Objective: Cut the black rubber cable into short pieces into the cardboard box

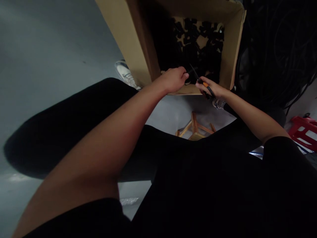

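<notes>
My left hand [174, 80] is closed over the near edge of a cardboard box [230, 59], fingers pinched around a small black piece [190, 70] that I can only partly make out. Just to its right, my right hand [210, 86] grips a pair of scissors [206, 85] with black and orange handles. The dark blades point up and left, close to the black piece; whether they touch it I cannot tell. Inside the box lie several small black parts [190, 24], their exact kind lost in the shadow.
A wooden stool [194, 127] shows between my legs, below the box. At the right edge is a red plastic object [303, 130] with openings. Dark coiled cables [274, 43] fill the area right of the box. Grey floor [61, 43] stretches to the left.
</notes>
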The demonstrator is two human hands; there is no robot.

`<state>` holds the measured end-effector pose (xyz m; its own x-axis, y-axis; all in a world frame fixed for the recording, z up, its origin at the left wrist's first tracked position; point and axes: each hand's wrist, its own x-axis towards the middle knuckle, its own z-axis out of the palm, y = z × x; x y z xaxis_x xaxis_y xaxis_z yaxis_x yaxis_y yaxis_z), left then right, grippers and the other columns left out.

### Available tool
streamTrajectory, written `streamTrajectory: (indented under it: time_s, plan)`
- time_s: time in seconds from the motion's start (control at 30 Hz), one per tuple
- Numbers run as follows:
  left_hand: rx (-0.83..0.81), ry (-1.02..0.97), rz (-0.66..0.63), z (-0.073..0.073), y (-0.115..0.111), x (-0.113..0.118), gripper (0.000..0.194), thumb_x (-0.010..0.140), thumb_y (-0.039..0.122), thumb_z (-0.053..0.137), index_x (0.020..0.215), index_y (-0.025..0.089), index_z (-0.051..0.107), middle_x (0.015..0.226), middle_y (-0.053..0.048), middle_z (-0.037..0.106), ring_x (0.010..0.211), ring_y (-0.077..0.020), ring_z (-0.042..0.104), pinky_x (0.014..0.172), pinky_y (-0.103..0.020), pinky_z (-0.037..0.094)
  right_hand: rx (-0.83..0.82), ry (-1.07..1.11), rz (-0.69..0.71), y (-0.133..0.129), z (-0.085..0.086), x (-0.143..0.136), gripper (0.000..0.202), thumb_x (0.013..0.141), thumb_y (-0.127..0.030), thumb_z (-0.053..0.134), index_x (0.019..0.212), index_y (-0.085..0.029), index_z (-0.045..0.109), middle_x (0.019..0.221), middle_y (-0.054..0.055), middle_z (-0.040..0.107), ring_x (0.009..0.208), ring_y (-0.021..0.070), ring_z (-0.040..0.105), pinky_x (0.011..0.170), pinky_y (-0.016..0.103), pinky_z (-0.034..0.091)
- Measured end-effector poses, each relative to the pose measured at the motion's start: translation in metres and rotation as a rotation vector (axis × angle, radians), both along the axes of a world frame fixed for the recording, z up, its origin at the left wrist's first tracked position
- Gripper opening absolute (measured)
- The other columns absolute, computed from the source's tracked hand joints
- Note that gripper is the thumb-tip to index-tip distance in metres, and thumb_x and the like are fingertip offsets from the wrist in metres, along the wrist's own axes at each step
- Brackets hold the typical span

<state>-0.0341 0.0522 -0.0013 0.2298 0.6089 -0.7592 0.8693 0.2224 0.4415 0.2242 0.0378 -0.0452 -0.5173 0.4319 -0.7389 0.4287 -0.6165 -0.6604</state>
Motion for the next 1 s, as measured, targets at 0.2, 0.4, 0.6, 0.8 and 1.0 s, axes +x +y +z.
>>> streamTrajectory:
  time_s: [0.2, 0.4, 0.6, 0.8, 1.0]
  plan:
    - [0.034, -0.083, 0.031, -0.004, -0.002, -0.003, 0.049, 0.129, 0.039, 0.052, 0.163, 0.023, 0.084, 0.150, -0.018, 0.090, 0.151, -0.0424, 0.083, 0.129, -0.049, 0.062, 0.021, -0.007, 0.020, 0.006, 0.009, 0.003, 0.065, 0.122, -0.083, 0.088, 0.120, -0.028, 0.053, 0.085, -0.007, 0.060, 0.069, 0.0119, 0.058, 0.057, 0.021, 0.048]
    - [0.042, -0.109, 0.012, -0.017, -0.005, -0.006, 0.050, 0.130, 0.043, 0.052, 0.164, 0.023, 0.083, 0.153, -0.019, 0.091, 0.153, -0.0437, 0.083, 0.130, -0.050, 0.063, 0.110, -0.059, 0.033, 0.002, 0.007, 0.000, 0.074, 0.118, -0.092, 0.087, 0.112, -0.029, 0.048, 0.077, -0.009, 0.054, 0.062, 0.0106, 0.053, 0.052, 0.022, 0.042]
    - [0.010, 0.035, 0.067, -0.012, -0.001, -0.007, 0.057, 0.124, 0.050, 0.065, 0.173, 0.025, 0.079, 0.151, -0.021, 0.091, 0.153, -0.0507, 0.084, 0.130, -0.062, 0.066, 0.103, -0.164, -0.052, -0.002, 0.004, -0.002, 0.074, 0.114, -0.092, 0.091, 0.112, -0.029, 0.052, 0.068, -0.010, 0.047, 0.054, 0.0122, 0.046, 0.044, 0.023, 0.037]
    - [-0.021, 0.063, 0.120, 0.001, 0.002, -0.004, 0.061, 0.130, 0.060, 0.058, 0.177, 0.027, 0.077, 0.162, -0.022, 0.088, 0.159, -0.0509, 0.081, 0.134, -0.059, 0.065, 0.043, -0.161, -0.071, 0.001, 0.015, -0.004, 0.063, 0.124, -0.084, 0.084, 0.126, -0.027, 0.056, 0.079, -0.007, 0.058, 0.065, 0.0133, 0.058, 0.057, 0.022, 0.050]
    - [-0.035, 0.086, 0.147, 0.004, 0.001, 0.003, 0.057, 0.134, 0.053, 0.048, 0.173, 0.025, 0.077, 0.168, -0.023, 0.085, 0.164, -0.0481, 0.079, 0.137, -0.056, 0.063, -0.064, -0.125, -0.084, 0.004, 0.024, -0.013, 0.065, 0.116, -0.080, 0.097, 0.123, -0.028, 0.058, 0.090, -0.002, 0.067, 0.069, 0.0156, 0.064, 0.055, 0.023, 0.051]
